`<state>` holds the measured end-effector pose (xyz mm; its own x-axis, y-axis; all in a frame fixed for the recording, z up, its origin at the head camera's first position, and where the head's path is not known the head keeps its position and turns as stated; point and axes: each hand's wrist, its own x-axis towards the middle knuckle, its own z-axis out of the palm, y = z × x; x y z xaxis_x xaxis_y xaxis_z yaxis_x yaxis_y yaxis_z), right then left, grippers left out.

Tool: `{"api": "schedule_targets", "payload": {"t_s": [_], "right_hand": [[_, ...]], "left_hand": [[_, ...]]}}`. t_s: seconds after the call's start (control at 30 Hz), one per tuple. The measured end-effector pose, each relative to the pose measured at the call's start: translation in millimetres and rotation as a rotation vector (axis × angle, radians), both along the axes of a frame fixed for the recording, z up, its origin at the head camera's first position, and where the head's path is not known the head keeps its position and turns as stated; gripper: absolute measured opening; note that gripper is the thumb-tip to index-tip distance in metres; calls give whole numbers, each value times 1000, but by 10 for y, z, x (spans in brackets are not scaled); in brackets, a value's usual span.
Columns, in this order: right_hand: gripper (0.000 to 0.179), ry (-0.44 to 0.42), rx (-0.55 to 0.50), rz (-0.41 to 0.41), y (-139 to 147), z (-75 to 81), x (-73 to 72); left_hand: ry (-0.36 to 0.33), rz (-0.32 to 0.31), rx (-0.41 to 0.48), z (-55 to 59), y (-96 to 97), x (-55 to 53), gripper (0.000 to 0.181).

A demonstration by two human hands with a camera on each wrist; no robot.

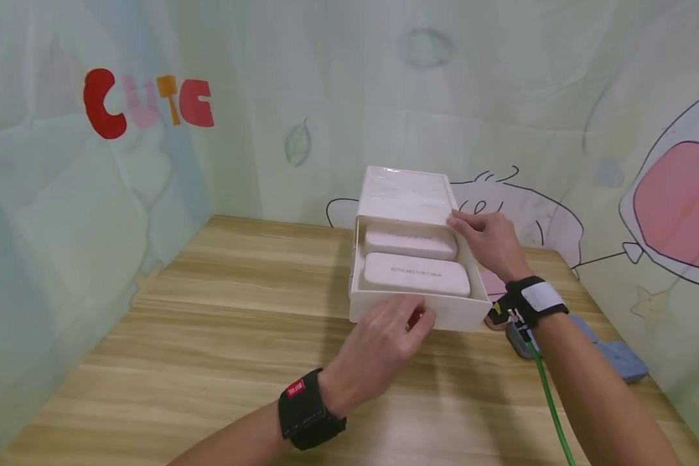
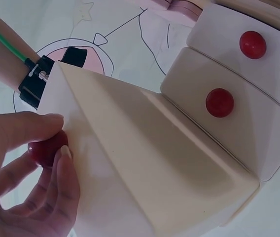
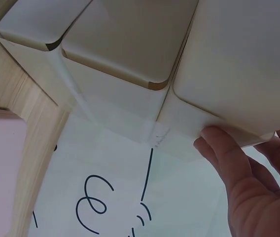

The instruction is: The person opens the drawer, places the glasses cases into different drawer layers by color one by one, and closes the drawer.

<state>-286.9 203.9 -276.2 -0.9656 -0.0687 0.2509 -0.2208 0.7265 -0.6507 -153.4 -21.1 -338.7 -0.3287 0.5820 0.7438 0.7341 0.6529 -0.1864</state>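
Observation:
A white drawer cabinet (image 1: pixel 404 194) stands at the back of the table, its top drawer (image 1: pixel 454 314) pulled out. Inside that drawer lie two white rounded cases, the front case (image 1: pixel 416 274) bearing printed text and the rear case (image 1: pixel 410 241) behind it. My left hand (image 1: pixel 378 343) pinches the drawer's round red knob (image 2: pixel 46 150) between thumb and fingers. Below, as the left wrist view shows, two more drawer fronts carry a red knob (image 2: pixel 220 102) and another red knob (image 2: pixel 253 45). My right hand (image 1: pixel 489 239) grips the cabinet's upper right edge, fingers against its side.
Blue-grey cases (image 1: pixel 623 360) lie on the wooden table (image 1: pixel 239 310) at the right, partly behind my right forearm. A pink case (image 3: pixel 1 168) stands beside the cabinet. Printed cloth walls (image 1: pixel 303 65) enclose the table. A green cable (image 1: pixel 550 395) runs from my right wrist strap.

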Motion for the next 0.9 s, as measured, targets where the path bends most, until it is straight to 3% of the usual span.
{"api": "schedule_targets", "payload": {"t_s": [0.23,0.57,0.9], "right_hand": [[52,9,5,-10,-7,4,-1],[53,-13,-14,-13,-27,5,-1],[54,-11,-16,-5,-8,-12,-2]], "left_hand": [[17,23,-6,0,8,-4,15],[-23,16,0,7,-5,-25,18],[1,23,1,-2,-3,-61,19]]}}
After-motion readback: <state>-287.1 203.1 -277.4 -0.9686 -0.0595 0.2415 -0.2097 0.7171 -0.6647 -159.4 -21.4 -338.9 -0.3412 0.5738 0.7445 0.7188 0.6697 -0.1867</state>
